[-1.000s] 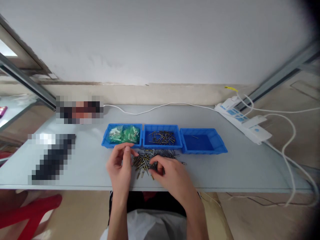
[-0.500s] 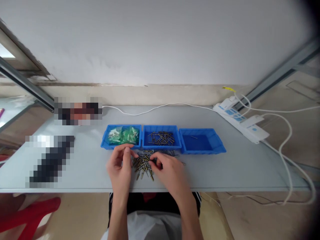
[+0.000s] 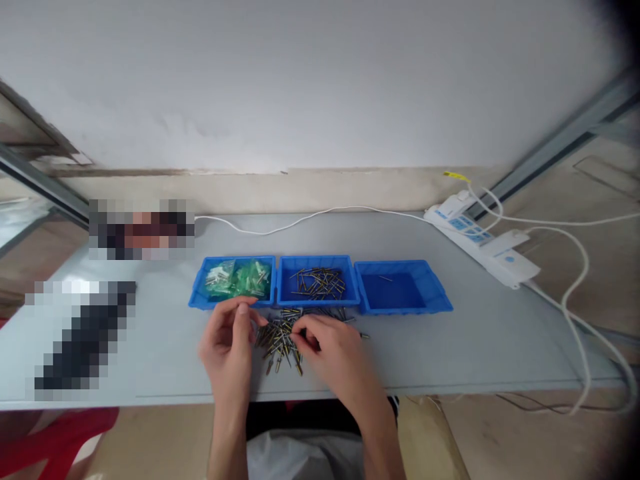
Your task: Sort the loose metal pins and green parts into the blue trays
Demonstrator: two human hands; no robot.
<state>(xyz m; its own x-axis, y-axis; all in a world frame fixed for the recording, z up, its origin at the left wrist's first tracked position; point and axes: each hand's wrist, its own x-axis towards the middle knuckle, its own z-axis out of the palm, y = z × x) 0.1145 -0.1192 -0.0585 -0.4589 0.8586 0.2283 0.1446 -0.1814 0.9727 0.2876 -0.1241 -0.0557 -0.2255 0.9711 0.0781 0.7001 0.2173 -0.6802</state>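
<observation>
A loose pile of thin metal pins [image 3: 280,343], silver and brass-coloured, lies on the table in front of the blue bins. At the pile's left edge is my left hand [image 3: 230,340], its thumb drawn in against curled fingers; what they hold, if anything, is too small to make out. My right hand [image 3: 330,347] reaches over the right part of the pile, thumb and index fingertip pinched low among the pins. Its palm hides some of them, and whatever is in the pinch cannot be told.
Behind the pile stand a left blue bin [image 3: 199,293] with green and clear bags, a middle blue bin [image 3: 285,283] with similar pins, and a right blue bin [image 3: 405,287] with one pin. A power strip [image 3: 483,243] with white cables lies right. Blurred items are left.
The view has shifted slightly, so the bins and pile sit a little lower and further left. Both hands keep nearly the same pose at the pile.
</observation>
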